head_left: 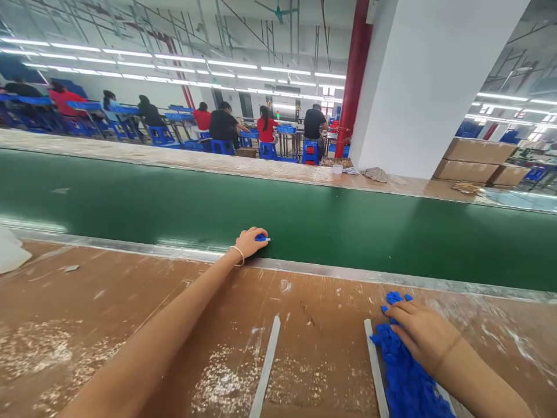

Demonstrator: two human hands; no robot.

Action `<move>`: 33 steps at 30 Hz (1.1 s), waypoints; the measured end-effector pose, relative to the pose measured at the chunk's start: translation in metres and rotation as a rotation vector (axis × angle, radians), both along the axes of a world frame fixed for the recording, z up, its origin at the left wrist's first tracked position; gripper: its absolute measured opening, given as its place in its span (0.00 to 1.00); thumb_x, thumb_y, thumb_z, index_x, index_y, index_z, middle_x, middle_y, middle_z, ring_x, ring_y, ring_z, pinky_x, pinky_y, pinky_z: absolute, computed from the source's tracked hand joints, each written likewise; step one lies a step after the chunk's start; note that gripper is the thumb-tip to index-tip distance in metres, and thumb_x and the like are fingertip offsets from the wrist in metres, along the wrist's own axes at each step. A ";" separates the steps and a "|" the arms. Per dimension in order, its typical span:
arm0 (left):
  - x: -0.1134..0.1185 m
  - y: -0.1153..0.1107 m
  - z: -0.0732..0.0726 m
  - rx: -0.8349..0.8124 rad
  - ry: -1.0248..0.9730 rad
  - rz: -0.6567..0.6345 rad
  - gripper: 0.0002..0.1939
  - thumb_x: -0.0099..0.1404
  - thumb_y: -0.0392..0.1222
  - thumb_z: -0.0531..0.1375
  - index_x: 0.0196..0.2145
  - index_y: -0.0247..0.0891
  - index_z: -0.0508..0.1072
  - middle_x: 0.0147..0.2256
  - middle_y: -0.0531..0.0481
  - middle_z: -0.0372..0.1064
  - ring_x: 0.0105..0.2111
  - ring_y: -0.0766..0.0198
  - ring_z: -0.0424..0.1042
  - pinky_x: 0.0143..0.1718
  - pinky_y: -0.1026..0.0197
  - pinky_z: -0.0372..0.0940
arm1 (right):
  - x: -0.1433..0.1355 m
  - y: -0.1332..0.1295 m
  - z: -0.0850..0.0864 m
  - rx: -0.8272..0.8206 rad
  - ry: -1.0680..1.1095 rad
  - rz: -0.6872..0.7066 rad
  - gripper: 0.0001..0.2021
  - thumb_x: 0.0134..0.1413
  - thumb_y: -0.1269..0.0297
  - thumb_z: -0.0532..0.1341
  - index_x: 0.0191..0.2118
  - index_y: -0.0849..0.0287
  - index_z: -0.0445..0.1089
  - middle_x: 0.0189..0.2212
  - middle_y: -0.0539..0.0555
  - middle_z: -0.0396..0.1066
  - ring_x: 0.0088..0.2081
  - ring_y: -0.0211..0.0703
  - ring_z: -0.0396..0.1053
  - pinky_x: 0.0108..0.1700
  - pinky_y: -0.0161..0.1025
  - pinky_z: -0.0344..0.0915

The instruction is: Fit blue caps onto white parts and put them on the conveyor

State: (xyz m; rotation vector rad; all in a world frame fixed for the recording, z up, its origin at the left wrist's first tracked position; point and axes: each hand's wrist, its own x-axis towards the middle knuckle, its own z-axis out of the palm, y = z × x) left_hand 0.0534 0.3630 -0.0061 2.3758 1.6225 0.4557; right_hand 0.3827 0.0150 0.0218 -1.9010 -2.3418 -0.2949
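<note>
Risk: green belt (304, 226) could carry the small blue piece (261, 237) away askew if let go carelessly; left hand (250, 241) is curled around it at the belt's near edge. Right hand (420, 334) lies flat, fingers loose, on the blue pile (402, 371), which could scatter. White strips (265, 368) flank the worn bench (130, 302); nothing blocks the reach

factory floor | green conveyor belt (304, 226) | seated workers (224, 125) | cartons (478, 158)
</note>
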 end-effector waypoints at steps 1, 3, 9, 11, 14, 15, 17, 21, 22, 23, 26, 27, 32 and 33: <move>-0.001 -0.010 0.000 -0.007 -0.018 -0.047 0.10 0.60 0.42 0.58 0.39 0.40 0.73 0.45 0.48 0.68 0.48 0.52 0.66 0.53 0.49 0.59 | -0.004 -0.001 0.000 -0.043 -0.011 -0.005 0.12 0.58 0.74 0.53 0.41 0.56 0.72 0.39 0.56 0.73 0.40 0.53 0.72 0.41 0.47 0.69; -0.001 -0.036 -0.001 -0.004 -0.061 -0.137 0.08 0.57 0.40 0.58 0.36 0.39 0.73 0.42 0.49 0.68 0.45 0.54 0.67 0.53 0.52 0.60 | -0.016 -0.003 -0.002 -0.090 -0.036 -0.007 0.10 0.56 0.76 0.55 0.38 0.56 0.71 0.36 0.54 0.73 0.38 0.50 0.71 0.39 0.43 0.67; -0.006 -0.161 -0.006 0.021 -0.199 -0.400 0.11 0.56 0.36 0.58 0.38 0.39 0.72 0.43 0.48 0.68 0.47 0.56 0.66 0.54 0.54 0.60 | -0.037 -0.003 -0.024 -0.041 -0.097 -0.008 0.13 0.48 0.85 0.56 0.34 0.62 0.70 0.34 0.57 0.71 0.36 0.52 0.70 0.37 0.42 0.65; -0.013 -0.204 -0.009 0.001 -0.223 -0.479 0.18 0.54 0.34 0.60 0.44 0.41 0.71 0.47 0.49 0.68 0.51 0.57 0.65 0.56 0.56 0.59 | -0.035 -0.005 -0.030 0.000 -0.103 0.005 0.12 0.50 0.84 0.56 0.37 0.63 0.70 0.35 0.59 0.70 0.37 0.54 0.69 0.39 0.45 0.66; -0.027 -0.252 -0.012 -0.024 -0.280 -0.556 0.32 0.53 0.31 0.59 0.57 0.40 0.61 0.52 0.46 0.66 0.53 0.57 0.64 0.58 0.54 0.58 | -0.035 -0.013 -0.036 0.063 -0.087 0.052 0.10 0.57 0.79 0.53 0.41 0.64 0.68 0.36 0.60 0.68 0.37 0.52 0.70 0.39 0.44 0.68; -0.031 -0.262 -0.013 -0.026 -0.295 -0.572 0.34 0.54 0.31 0.59 0.59 0.39 0.58 0.53 0.44 0.65 0.54 0.56 0.64 0.58 0.53 0.57 | -0.037 -0.016 -0.038 0.084 -0.082 0.070 0.10 0.60 0.78 0.51 0.42 0.64 0.67 0.37 0.60 0.68 0.37 0.50 0.70 0.39 0.43 0.69; -0.037 -0.274 -0.012 -0.027 -0.295 -0.601 0.32 0.56 0.34 0.60 0.58 0.38 0.58 0.53 0.42 0.65 0.54 0.54 0.64 0.58 0.51 0.57 | -0.045 -0.025 -0.043 0.124 -0.086 0.107 0.12 0.63 0.77 0.48 0.43 0.65 0.67 0.38 0.61 0.67 0.38 0.48 0.71 0.40 0.42 0.70; -0.035 -0.277 -0.011 0.011 -0.239 -0.594 0.19 0.61 0.43 0.61 0.50 0.38 0.67 0.48 0.44 0.69 0.51 0.54 0.66 0.55 0.52 0.59 | -0.070 -0.043 -0.055 0.157 -0.150 0.206 0.20 0.54 0.85 0.48 0.49 0.69 0.68 0.41 0.64 0.70 0.41 0.50 0.71 0.44 0.42 0.72; -0.033 -0.277 -0.012 0.025 -0.233 -0.578 0.17 0.62 0.43 0.61 0.48 0.38 0.68 0.47 0.44 0.69 0.49 0.54 0.67 0.54 0.52 0.60 | -0.077 -0.047 -0.058 0.154 -0.172 0.230 0.22 0.51 0.86 0.49 0.49 0.69 0.69 0.41 0.65 0.71 0.41 0.51 0.71 0.44 0.43 0.72; -0.031 -0.276 -0.012 0.036 -0.230 -0.565 0.16 0.62 0.42 0.60 0.47 0.38 0.69 0.46 0.44 0.70 0.48 0.54 0.67 0.53 0.52 0.60 | -0.083 -0.050 -0.061 0.151 -0.193 0.247 0.23 0.49 0.87 0.50 0.50 0.69 0.69 0.42 0.66 0.71 0.41 0.52 0.71 0.44 0.44 0.72; -0.028 -0.277 -0.013 0.048 -0.215 -0.571 0.17 0.60 0.38 0.61 0.48 0.38 0.69 0.46 0.45 0.69 0.48 0.54 0.67 0.52 0.52 0.60 | -0.098 -0.060 -0.069 0.148 -0.242 0.253 0.24 0.47 0.85 0.51 0.51 0.74 0.69 0.49 0.73 0.68 0.41 0.57 0.71 0.42 0.49 0.73; -0.029 -0.278 -0.013 0.057 -0.208 -0.583 0.18 0.60 0.37 0.61 0.49 0.39 0.69 0.47 0.45 0.69 0.49 0.55 0.66 0.53 0.52 0.59 | -0.101 -0.063 -0.073 0.152 -0.255 0.251 0.24 0.47 0.85 0.51 0.51 0.75 0.69 0.51 0.75 0.66 0.41 0.58 0.71 0.41 0.51 0.73; -0.034 -0.277 -0.011 0.074 -0.185 -0.662 0.16 0.61 0.37 0.62 0.47 0.39 0.66 0.47 0.47 0.69 0.50 0.57 0.66 0.56 0.52 0.57 | -0.098 -0.074 -0.082 0.198 -0.281 0.354 0.22 0.49 0.82 0.51 0.50 0.75 0.70 0.49 0.74 0.69 0.45 0.60 0.71 0.42 0.51 0.73; -0.035 -0.276 -0.011 0.074 -0.188 -0.673 0.15 0.61 0.37 0.62 0.46 0.39 0.66 0.47 0.47 0.69 0.50 0.57 0.66 0.56 0.52 0.57 | -0.096 -0.075 -0.080 0.208 -0.280 0.381 0.22 0.47 0.82 0.52 0.49 0.75 0.70 0.48 0.74 0.70 0.44 0.60 0.72 0.41 0.49 0.74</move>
